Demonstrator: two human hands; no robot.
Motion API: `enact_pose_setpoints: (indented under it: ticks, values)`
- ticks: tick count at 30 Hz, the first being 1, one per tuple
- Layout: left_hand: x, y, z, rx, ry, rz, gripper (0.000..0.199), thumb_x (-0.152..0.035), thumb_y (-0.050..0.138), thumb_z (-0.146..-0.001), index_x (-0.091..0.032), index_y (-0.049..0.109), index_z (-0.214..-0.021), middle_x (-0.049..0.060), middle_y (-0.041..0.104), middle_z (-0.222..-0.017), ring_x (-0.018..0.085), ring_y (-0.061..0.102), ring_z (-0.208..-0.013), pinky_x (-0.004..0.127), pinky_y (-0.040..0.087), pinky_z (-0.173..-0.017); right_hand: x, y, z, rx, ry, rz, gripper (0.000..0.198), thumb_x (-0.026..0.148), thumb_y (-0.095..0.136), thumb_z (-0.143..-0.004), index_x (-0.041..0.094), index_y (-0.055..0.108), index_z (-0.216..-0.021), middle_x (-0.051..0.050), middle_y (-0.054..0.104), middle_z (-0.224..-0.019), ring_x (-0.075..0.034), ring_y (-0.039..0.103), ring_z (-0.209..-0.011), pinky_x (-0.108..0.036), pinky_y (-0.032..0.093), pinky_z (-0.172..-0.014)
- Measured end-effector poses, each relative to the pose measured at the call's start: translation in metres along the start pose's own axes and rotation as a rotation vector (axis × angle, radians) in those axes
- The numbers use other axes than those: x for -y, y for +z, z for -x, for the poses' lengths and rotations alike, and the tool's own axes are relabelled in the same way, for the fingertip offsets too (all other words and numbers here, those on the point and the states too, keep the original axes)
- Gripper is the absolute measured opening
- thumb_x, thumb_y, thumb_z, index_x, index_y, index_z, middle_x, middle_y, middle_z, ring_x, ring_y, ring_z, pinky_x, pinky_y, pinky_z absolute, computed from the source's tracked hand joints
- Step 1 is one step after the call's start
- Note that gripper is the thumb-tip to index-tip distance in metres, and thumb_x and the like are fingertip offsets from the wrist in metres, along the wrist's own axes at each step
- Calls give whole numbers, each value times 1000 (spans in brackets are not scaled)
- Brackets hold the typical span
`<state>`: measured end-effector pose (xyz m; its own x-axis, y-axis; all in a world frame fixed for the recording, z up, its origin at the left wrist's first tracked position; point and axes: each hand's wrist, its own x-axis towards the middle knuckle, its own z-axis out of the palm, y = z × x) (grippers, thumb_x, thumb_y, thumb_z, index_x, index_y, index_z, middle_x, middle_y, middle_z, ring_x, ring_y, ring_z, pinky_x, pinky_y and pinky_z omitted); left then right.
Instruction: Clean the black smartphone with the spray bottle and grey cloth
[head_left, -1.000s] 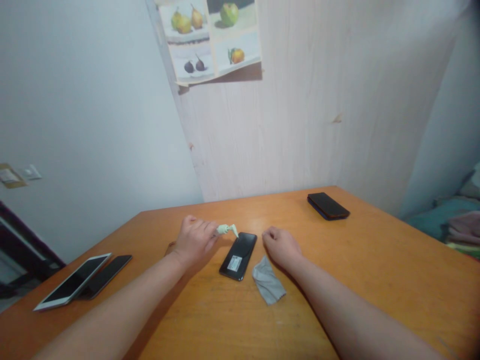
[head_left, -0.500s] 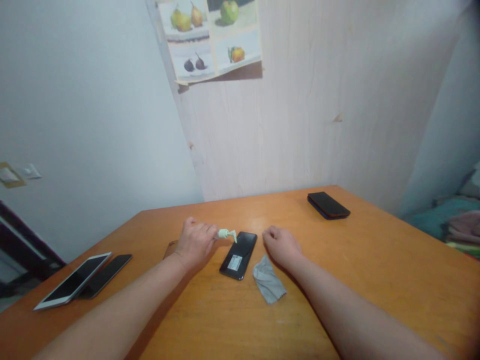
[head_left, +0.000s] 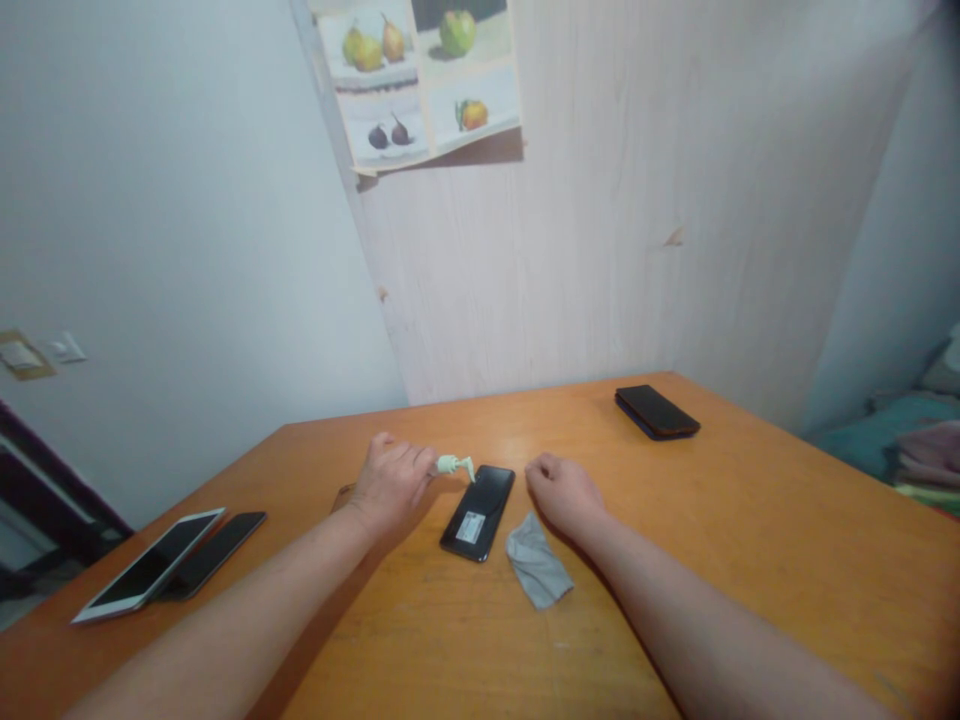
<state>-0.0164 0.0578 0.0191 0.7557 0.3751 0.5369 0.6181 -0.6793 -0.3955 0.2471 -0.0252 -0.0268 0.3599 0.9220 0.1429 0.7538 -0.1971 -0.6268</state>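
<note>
My left hand [head_left: 395, 474] is wrapped round a pump bottle, whose pale green pump head [head_left: 454, 465] points right with its nozzle bent down over the phone; the bottle's body is mostly hidden by the fingers. Below the nozzle a black phone [head_left: 484, 505] lies on the table, a white label on its lower part. To the right of the phone, my right hand [head_left: 559, 488] rests on the table with its fingers curled in; whether anything is inside them is hidden. A crumpled grey cloth [head_left: 538, 565] lies beside that hand. A brown object [head_left: 343, 495] shows partly behind my left wrist.
On the left of the wooden table [head_left: 420, 640] lie a white-framed tablet [head_left: 150, 565] and a dark phone-like slab [head_left: 214, 555] touching it. A dark folding case [head_left: 658, 411] sits at the back right. Behind the table is a wall with a fruit poster [head_left: 427, 95].
Both hands, the pump bottle and the phone stay practically where they were. The whole view has shifted very slightly.
</note>
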Motion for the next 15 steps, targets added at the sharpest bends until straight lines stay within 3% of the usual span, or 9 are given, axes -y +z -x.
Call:
enact_pose_setpoints:
  ticks: [15]
  values:
    - [1,2,1,8,12,16,11,-24,51,-92,-21,61,-92,4,67,-74,22,59,-73,45,32,-88,-1,1,-1,1,2,2,32,36,44,-92,20,69,-80,-6,70,-80,-17,60,-77,-26,28,-58]
